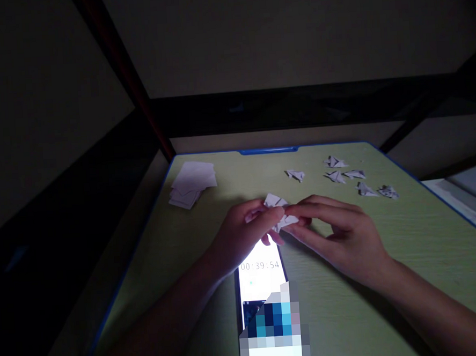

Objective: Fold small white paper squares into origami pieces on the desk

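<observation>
A small piece of folded white paper (275,200) is held between both hands, over the top end of a lit phone (262,281). My left hand (244,226) pinches it from the left, with the thumb lying across its front. From the right, my right hand (341,228) grips its edge between thumb and fingertips. The paper shows several creases and pointed flaps; fingers cover part of it. Digits reading 00:39:54 glow on the phone's screen, and its lower part is blurred out by large pixels.
A loose stack of white paper sheets (193,176) lies at the table's far left. Several small folded paper pieces (335,177) rest at the far right. The light green table (148,291) has a blue rim. White items (472,190) stand beyond its right edge.
</observation>
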A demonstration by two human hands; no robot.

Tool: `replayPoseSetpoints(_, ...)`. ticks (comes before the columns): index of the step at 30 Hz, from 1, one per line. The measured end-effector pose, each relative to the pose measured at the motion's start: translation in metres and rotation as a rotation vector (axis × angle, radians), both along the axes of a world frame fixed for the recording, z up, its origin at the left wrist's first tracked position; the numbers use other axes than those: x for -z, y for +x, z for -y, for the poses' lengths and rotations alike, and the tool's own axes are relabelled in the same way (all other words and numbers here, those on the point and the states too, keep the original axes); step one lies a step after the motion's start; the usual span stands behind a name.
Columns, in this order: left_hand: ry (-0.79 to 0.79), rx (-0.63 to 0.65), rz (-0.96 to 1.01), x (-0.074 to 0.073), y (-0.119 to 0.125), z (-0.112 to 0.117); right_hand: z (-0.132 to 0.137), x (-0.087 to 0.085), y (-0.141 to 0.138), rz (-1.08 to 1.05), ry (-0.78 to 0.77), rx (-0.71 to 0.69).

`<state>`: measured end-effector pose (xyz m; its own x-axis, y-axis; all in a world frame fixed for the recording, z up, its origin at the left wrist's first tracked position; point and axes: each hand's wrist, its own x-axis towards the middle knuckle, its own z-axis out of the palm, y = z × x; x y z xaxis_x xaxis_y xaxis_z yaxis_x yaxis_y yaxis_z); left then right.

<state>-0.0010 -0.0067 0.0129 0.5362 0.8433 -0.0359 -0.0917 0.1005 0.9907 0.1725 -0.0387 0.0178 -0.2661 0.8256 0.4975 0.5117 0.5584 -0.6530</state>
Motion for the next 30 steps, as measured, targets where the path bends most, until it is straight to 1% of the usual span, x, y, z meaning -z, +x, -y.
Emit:
replayPoseSetpoints(6, 0.072, -0.024, -0.052, -0.0006, 0.0007, 0.0007, 0.0001, 0.0001, -0.0013, -0.014, 0.001, 0.013)
replayPoseSetpoints(12, 0.095, -0.114, -0.101, 0.0022, 0.0015, -0.0007, -0.0005, 0.0007, -0.0014, -0.079, 0.036, -0.019)
replayPoseSetpoints(14, 0.094, -0.116, -0.101, 0.0017, 0.0028, -0.0001, -0.0009, 0.0008, -0.0012, -0.085, 0.049, -0.008)
replayPoseSetpoints(19, 0.123, -0.124, -0.088, -0.0015, 0.0071, 0.0034, -0.0008, -0.0005, -0.0013, -0.073, 0.001, 0.031)
replayPoseSetpoints(25, 0.159, -0.111, -0.101, -0.0027, 0.0075, 0.0062, -0.0006, -0.0002, -0.0028, -0.037, -0.001, 0.037)
replayPoseSetpoints(30, 0.141, -0.144, -0.138, -0.003, 0.0089, 0.0049, -0.0012, 0.001, -0.0017, -0.016, -0.001, 0.047)
